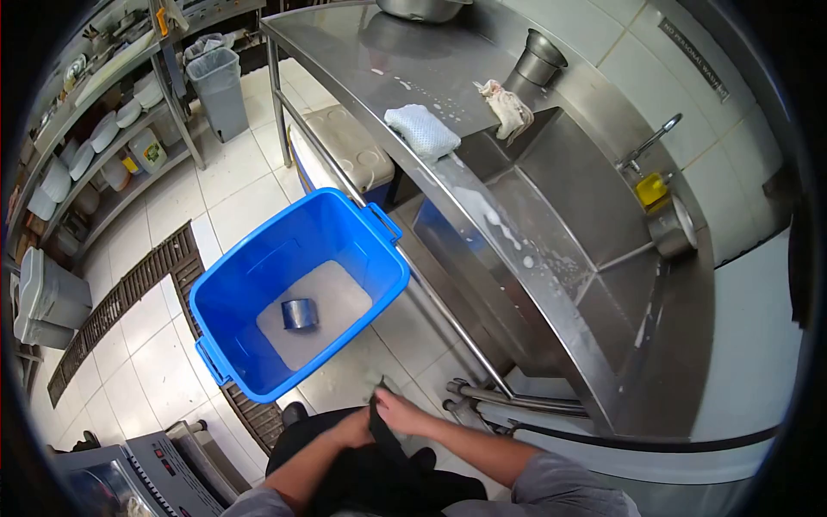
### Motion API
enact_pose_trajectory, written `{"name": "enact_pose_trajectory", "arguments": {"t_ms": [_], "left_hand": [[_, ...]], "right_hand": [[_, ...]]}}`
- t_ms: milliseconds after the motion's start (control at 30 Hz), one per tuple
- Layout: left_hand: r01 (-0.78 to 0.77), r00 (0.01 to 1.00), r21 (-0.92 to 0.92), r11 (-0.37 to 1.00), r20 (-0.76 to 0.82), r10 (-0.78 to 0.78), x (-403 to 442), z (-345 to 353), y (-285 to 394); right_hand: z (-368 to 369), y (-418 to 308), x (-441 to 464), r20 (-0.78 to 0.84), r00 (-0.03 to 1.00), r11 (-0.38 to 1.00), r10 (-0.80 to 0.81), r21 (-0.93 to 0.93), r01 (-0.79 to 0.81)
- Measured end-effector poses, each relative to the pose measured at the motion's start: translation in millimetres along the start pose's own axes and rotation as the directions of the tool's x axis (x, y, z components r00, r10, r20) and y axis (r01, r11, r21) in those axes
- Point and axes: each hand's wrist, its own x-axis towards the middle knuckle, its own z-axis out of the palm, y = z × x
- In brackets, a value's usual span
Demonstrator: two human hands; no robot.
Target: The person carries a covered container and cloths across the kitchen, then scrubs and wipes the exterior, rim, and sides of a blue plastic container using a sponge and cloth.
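Note:
My left hand (355, 427) and my right hand (398, 411) are close together at the bottom centre, both closed on a dark cloth (385, 431) that hangs in front of my body. Beyond them a large blue tub (233, 302) holds white powder or grains (340, 289), with a metal cup (300, 314) lying in it. On the steel sink's front edge rests a light blue cloth (422, 131), with white suds along the edge beside it.
A steel sink (543, 215) with a tap (650, 142) fills the right. A whitish rag (506, 110) and a metal pot (540, 59) lie near its far corner. Grey bins (215, 86), a cooler (345, 146), shelves of dishes (103, 129) and a floor grate (129, 302) are around.

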Motion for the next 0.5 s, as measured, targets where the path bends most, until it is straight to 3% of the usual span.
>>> {"name": "enact_pose_trajectory", "arguments": {"t_ms": [33, 100, 167, 200, 233, 267, 333, 367, 400, 433, 467, 500], "left_hand": [[0.035, 0.991, 0.054, 0.998, 0.124, -0.041, 4.8, -23.7, 15.2], [-0.042, 0.993, 0.520, 0.853, 0.117, -0.022, 7.4, -65.5, 55.0], [0.040, 0.980, 0.098, 0.994, -0.199, -0.019, 12.5, -83.3, 59.4], [-0.023, 0.927, -0.080, 0.996, -0.374, -0.009, 18.2, -89.3, 96.0], [-0.111, 0.845, -0.241, 0.964, -0.533, -0.036, 24.6, -92.8, 132.4], [-0.099, 0.852, -0.252, 0.963, -0.522, -0.049, 28.4, -96.5, 134.0], [-0.042, 0.879, -0.060, 0.997, -0.477, 0.008, 36.9, -105.8, 129.6], [-0.054, 0.879, -0.065, 0.996, -0.476, 0.016, 39.0, -116.8, 128.1], [-0.017, 0.909, 0.014, 1.000, -0.416, 0.022, 35.0, -129.2, 126.8], [0.014, 0.934, 0.096, 0.995, -0.357, 0.021, 30.2, -136.7, 119.6], [0.009, 0.923, 0.033, 0.999, -0.384, 0.005, 28.5, -139.1, 104.1], [-0.003, 0.923, 0.035, 0.999, -0.384, 0.016, 27.9, -144.9, 91.2]], "right_hand": [[-22.6, -34.0, 10.2, 0.049, 0.996, 0.995, -0.075, -0.060, 0.078], [-58.4, -67.9, 33.0, 0.063, 0.998, 0.951, 0.013, -0.308, 0.007], [-85.0, -97.7, 58.4, -0.122, 0.991, 0.962, 0.050, -0.260, -0.081], [-85.6, -109.1, 66.1, -0.119, 0.991, 0.963, 0.063, -0.253, -0.092], [-80.4, -119.7, 71.8, -0.118, 0.993, 0.992, -0.022, -0.123, 0.008], [-74.2, -128.1, 73.7, -0.134, 0.985, 0.994, -0.105, 0.009, 0.108], [-68.6, -140.2, 73.7, -0.155, 0.984, 0.995, -0.093, 0.015, 0.096], [-70.5, -148.0, 77.4, -0.167, 0.981, 0.995, -0.099, 0.011, 0.103], [-85.7, -160.0, 81.4, -0.187, 0.967, 0.985, -0.171, -0.068, 0.161], [-111.6, -192.1, 83.9, -0.219, 0.942, 0.943, -0.254, -0.271, 0.192], [-134.4, -225.0, 89.8, -0.352, 0.828, 0.849, -0.436, -0.465, 0.250], [-166.7, -238.1, 109.9, -0.297, 0.659, 0.620, -0.691, -0.713, 0.329]]}}
